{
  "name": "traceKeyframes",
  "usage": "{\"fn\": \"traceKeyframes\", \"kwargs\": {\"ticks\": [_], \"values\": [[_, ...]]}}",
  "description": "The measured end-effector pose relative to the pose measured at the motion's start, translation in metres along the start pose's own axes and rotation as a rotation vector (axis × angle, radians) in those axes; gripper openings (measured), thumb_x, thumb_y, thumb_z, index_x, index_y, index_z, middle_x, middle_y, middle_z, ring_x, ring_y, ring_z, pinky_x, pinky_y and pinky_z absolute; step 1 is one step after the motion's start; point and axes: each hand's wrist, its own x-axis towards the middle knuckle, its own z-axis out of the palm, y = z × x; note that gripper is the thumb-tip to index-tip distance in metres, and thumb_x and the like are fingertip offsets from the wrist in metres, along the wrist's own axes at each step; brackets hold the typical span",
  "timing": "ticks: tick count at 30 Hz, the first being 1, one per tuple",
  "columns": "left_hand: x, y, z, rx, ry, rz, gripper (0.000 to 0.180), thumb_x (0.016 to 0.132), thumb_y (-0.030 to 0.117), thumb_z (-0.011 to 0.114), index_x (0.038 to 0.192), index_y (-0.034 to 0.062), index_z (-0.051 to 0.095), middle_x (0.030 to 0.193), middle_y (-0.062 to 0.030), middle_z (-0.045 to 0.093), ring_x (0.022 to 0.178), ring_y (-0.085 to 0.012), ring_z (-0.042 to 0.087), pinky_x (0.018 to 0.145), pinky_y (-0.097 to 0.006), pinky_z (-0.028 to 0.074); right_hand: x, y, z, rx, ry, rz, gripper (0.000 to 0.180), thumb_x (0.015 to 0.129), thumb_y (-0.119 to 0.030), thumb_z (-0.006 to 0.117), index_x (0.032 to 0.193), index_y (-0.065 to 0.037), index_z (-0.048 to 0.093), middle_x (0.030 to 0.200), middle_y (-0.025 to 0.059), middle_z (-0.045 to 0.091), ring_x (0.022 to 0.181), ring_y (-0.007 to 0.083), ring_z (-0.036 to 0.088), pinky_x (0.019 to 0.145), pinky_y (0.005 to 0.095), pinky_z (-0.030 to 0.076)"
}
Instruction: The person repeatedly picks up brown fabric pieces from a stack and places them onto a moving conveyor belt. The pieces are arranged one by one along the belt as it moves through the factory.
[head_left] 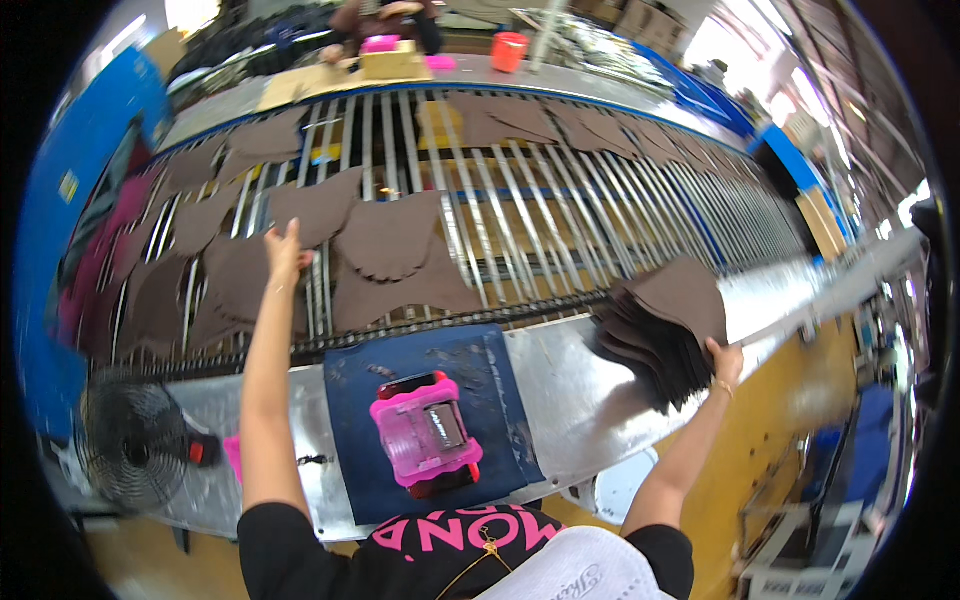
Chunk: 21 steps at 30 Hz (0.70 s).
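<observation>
My left hand (287, 252) reaches out over the slatted conveyor, fingers apart. It is right beside a dark brown cut piece (318, 207); whether the fingertips touch it I cannot tell. To its right lies another brown piece with a scalloped lower edge (390, 235), overlapping a wider brown piece (405, 293). At the right, my right hand (727, 363) grips the edge of a fanned stack of brown cut pieces (675, 300), which lies partly on the metal table. The thumb is on top and the other fingers are hidden.
A pink plastic holder (425, 432) sits on a dark blue mat (350, 400) on the metal table (565, 385). A black fan (135, 440) stands at the left. Across the conveyor (540, 230), another person (385, 20) works near a red bucket (509, 52).
</observation>
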Motion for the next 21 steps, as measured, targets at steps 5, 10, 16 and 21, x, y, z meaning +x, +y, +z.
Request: {"fn": "traceKeyframes", "kwargs": {"ticks": [5, 10, 16, 21], "values": [[-0.075, 0.067, -0.02, 0.082, -0.333, 0.036, 0.041, 0.092, 0.032, 0.059, 0.123, 0.0086, 0.045, 0.072, -0.0002, 0.047, 0.043, -0.0086, 0.051, 0.035, -0.019, 0.036, -0.041, -0.087, -0.064, 0.094, 0.008, -0.1, 0.032, 0.094, -0.026, 0.049, 0.101, 0.003, 0.06, 0.08, 0.0246, 0.064, 0.071, 0.0384, 0.064, 0.067, 0.046, 0.049], [-0.165, 0.117, 0.002, 0.18, -0.68, 0.102, 0.046, 0.091, 0.028, 0.06, 0.13, 0.0074, 0.046, 0.088, -0.0047, 0.054, 0.064, -0.0122, 0.061, 0.048, -0.021, 0.048, -0.119, -0.16, -0.147, 0.855, 0.028, -0.224, 0.035, 0.098, -0.03, 0.046, 0.11, 0.001, 0.057, 0.079, 0.0159, 0.065, 0.051, 0.0198, 0.063, 0.049, 0.0305, 0.049], [-0.262, 0.124, 0.01, -0.007, -0.791, 0.352, 0.047, 0.089, 0.023, 0.063, 0.129, 0.0021, 0.049, 0.115, -0.0146, 0.056, 0.088, -0.0185, 0.064, 0.058, -0.024, 0.054, -0.208, -0.241, -0.14, 1.612, -0.542, -0.595, 0.029, 0.1, -0.024, 0.042, 0.112, 0.002, 0.049, 0.077, 0.0096, 0.063, 0.058, 0.0139, 0.062, 0.053, 0.0225, 0.047], [-0.298, 0.18, -0.063, 0.206, -0.692, 0.199, 0.024, 0.092, 0.018, 0.06, 0.106, -0.0007, 0.059, 0.068, -0.0018, 0.061, 0.042, -0.0075, 0.053, 0.036, -0.018, 0.037, -0.266, -0.283, -0.122, 1.561, -0.656, -0.819, 0.022, 0.093, -0.013, 0.055, 0.109, 0.003, 0.055, 0.084, 0.0103, 0.067, 0.069, 0.0173, 0.066, 0.062, 0.0277, 0.051]]}}
